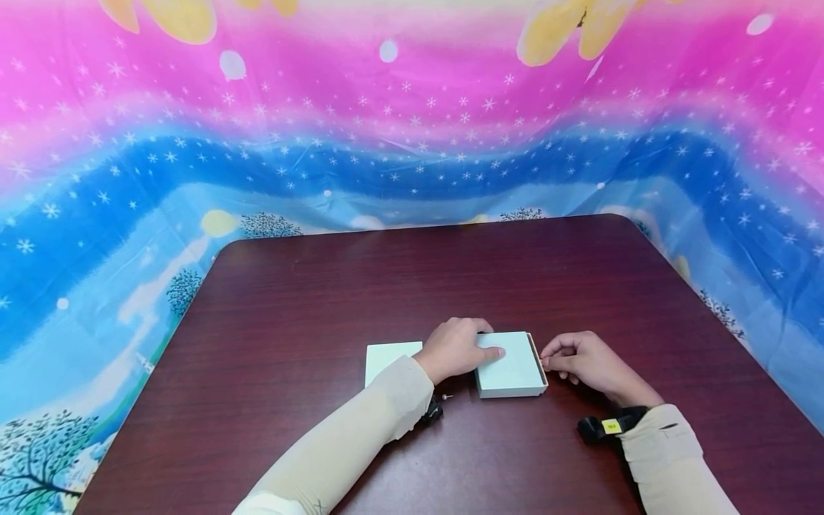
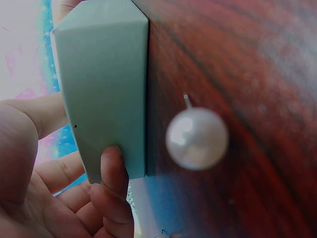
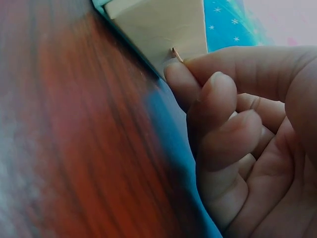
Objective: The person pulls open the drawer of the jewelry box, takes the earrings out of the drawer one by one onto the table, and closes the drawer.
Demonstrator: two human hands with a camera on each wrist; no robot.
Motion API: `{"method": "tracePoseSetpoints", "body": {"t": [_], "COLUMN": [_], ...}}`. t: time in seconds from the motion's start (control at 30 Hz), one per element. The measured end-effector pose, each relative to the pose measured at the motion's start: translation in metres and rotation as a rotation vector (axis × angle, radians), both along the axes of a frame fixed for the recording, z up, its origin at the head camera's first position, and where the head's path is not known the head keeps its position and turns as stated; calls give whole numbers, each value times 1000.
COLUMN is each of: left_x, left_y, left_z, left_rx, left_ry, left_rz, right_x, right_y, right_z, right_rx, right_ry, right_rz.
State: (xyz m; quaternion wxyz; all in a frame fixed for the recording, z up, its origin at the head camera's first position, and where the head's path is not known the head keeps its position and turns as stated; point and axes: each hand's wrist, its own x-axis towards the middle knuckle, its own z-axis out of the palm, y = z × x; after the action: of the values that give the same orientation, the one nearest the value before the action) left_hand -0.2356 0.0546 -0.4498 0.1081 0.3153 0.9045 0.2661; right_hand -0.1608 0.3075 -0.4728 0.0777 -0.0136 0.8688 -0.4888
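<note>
My left hand (image 1: 455,350) grips a pale mint drawer box (image 1: 511,363) lying flat on the table, with the thumb on top and fingers along the far and left sides. At its right end a tan drawer front (image 3: 158,27) stands slightly out of the sleeve. My right hand (image 1: 589,363) pinches a thin brownish pull cord (image 3: 177,54) on that drawer front between thumb and index finger. Below the left wrist lies a pearl stud earring (image 2: 197,139), its pin showing. What the drawer contains is hidden.
Partly behind the left forearm, a second pale square box or lid (image 1: 389,356) lies on the dark red wooden table (image 1: 399,279). A printed cloth (image 1: 412,129) hangs around the table's back and sides. Both wrists carry black straps (image 1: 614,423).
</note>
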Motion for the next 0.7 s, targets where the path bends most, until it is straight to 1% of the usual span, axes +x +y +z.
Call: {"method": "tracePoseSetpoints", "body": {"t": [0.33,0.6,0.7], "left_x": [-1,0,0], "left_y": [0,0,0], "left_z": [-2,0,0], "left_rx": [11,2,4], "left_ry": [-8,-15,-15], "left_rz": [3,9,9], "right_x": [0,1,1], "right_y": [2,1,1], "right_z": [-1,1,0], "right_rx": [-2,-8,-2], "right_ry": [1,5,10], "right_rz": [-2,-20,-14]}}
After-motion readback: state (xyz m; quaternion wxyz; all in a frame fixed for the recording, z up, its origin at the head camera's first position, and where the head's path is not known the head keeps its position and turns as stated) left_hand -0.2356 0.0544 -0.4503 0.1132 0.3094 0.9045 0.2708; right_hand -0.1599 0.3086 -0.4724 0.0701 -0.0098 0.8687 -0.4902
